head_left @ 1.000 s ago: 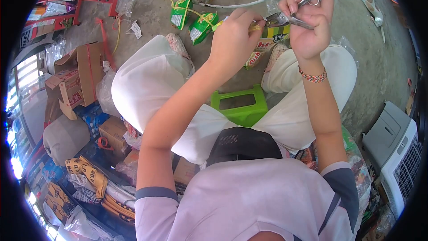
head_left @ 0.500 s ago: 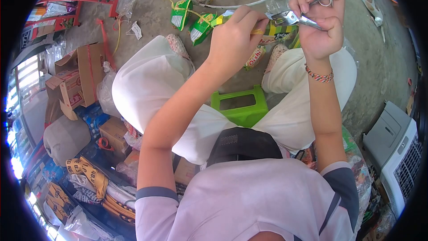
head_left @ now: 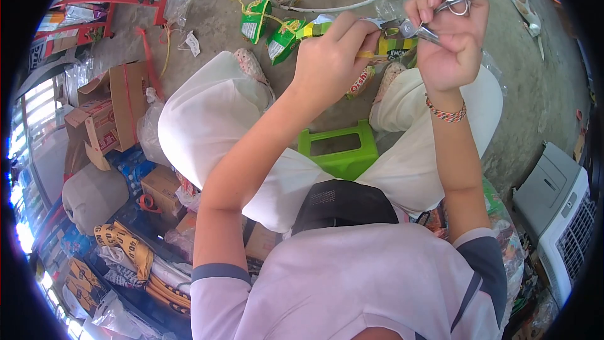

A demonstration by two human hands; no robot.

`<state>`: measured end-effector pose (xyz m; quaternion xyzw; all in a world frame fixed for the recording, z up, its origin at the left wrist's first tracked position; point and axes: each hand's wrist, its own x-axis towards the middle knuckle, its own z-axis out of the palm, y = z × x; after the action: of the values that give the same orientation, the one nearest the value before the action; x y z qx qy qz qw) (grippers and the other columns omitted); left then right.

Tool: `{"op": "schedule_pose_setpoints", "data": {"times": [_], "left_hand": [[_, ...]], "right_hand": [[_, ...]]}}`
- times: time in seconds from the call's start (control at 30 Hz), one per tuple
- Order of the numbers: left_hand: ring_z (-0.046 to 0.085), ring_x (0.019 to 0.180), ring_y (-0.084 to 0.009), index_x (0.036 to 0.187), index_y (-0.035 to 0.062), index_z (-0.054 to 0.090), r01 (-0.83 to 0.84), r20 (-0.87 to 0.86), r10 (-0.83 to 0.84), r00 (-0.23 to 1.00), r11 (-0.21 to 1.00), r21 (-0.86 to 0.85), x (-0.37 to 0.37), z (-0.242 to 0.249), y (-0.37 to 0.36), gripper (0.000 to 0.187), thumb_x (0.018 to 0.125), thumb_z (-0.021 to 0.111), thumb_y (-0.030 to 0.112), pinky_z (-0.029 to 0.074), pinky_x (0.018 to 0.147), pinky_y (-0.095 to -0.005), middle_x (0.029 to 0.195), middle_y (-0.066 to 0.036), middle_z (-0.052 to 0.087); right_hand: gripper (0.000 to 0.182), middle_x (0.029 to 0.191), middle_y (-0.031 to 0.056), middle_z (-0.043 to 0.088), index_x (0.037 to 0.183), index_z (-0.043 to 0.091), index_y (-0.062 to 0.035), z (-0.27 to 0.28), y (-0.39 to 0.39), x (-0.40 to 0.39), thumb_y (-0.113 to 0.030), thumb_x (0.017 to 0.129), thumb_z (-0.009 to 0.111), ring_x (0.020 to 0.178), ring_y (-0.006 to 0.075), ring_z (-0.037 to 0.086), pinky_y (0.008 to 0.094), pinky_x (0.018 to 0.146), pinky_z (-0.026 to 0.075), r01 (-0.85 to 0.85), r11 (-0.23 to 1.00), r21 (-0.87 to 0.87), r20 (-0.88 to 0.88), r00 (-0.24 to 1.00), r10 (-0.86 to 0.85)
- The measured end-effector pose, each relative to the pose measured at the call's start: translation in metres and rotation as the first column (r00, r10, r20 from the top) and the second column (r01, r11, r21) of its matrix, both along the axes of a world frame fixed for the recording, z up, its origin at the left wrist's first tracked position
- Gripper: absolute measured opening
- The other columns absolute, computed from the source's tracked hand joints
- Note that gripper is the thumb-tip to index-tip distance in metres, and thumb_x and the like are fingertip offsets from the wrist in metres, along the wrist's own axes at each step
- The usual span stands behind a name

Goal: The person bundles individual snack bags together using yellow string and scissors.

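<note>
Metal glints in my right hand (head_left: 448, 38), which is curled tight around a stapler-like plier tool (head_left: 420, 24), its nose pointing toward my left. My left hand (head_left: 330, 56) is pinched closed on the top edge of a snack packet (head_left: 327, 25) strung on a yellow strip (head_left: 365, 54), thumb and fingers pressing the seal right beside the tool's nose. Both are held up in front of me, above my knees and the green stool (head_left: 340, 148) I sit on. More green packets (head_left: 270, 25) hang or lie just beyond on the concrete floor (head_left: 214, 19).

I judge the packet light, crinkly and slippery, puffed with air, so it would slide or pop if squeezed in the middle; the flat sealed rim is the place to grip it, as my left hand does now. The tool looks stiff and heavier, best held around both handles. Cardboard boxes (head_left: 104, 113) sit off to my left, well apart.
</note>
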<state>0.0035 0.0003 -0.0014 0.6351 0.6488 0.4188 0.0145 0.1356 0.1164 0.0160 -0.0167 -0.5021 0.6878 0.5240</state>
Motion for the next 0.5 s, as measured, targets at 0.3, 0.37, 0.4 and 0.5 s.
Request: {"op": "schedule_pose_setpoints", "data": {"times": [0.3,0.37,0.4,0.5], "left_hand": [[0.06,0.06,-0.02,0.088,0.0055,0.068,0.022,0.013,-0.022,1.0,1.0,-0.017,-0.001,0.004,0.0,0.008,0.082,0.073,0.008,0.049,0.051,-0.0304,0.081,-0.004,0.06],[0.06,0.06,-0.0202,0.088,0.0052,0.068,0.03,0.001,-0.03,1.0,0.999,-0.027,0.0,0.003,0.0,0.008,0.082,0.073,0.008,0.049,0.052,-0.0305,0.081,-0.004,0.06],[0.06,0.06,-0.0204,0.088,0.0053,0.068,0.029,0.0,-0.029,1.0,0.999,-0.029,0.001,0.002,0.0,0.008,0.082,0.073,0.008,0.049,0.052,-0.0306,0.081,-0.004,0.061],[0.059,0.059,-0.0213,0.087,0.006,0.066,0.033,0.001,-0.033,0.999,0.999,-0.023,0.0,-0.002,0.001,0.008,0.083,0.072,0.01,0.049,0.05,-0.0315,0.081,-0.004,0.06]], "right_hand": [[0.042,0.094,0.0153,0.045,0.111,0.047,-0.0005,-0.002,0.014,0.006,-0.008,0.071,0.04,0.077,0.0208,0.04,0.0368,0.07,0.038,0.005,0.952,-0.305,0.049,0.999,0.01],[0.032,0.091,0.0143,0.045,0.106,0.047,0.0017,-0.004,0.014,0.004,-0.011,0.077,0.043,0.077,0.0207,0.04,0.0364,0.07,0.038,-0.007,0.932,-0.362,0.026,1.0,0.017],[0.028,0.089,0.0117,0.046,0.106,0.047,-0.0018,-0.005,0.012,0.0,-0.012,0.08,0.042,0.074,0.0192,0.041,0.0345,0.066,0.039,0.011,0.919,-0.395,0.013,1.0,-0.007],[0.021,0.083,0.0063,0.048,0.106,0.046,-0.009,-0.006,0.006,-0.008,-0.012,0.086,0.039,0.066,0.0162,0.044,0.0307,0.058,0.04,0.057,0.88,-0.472,0.013,0.998,-0.057]]}}
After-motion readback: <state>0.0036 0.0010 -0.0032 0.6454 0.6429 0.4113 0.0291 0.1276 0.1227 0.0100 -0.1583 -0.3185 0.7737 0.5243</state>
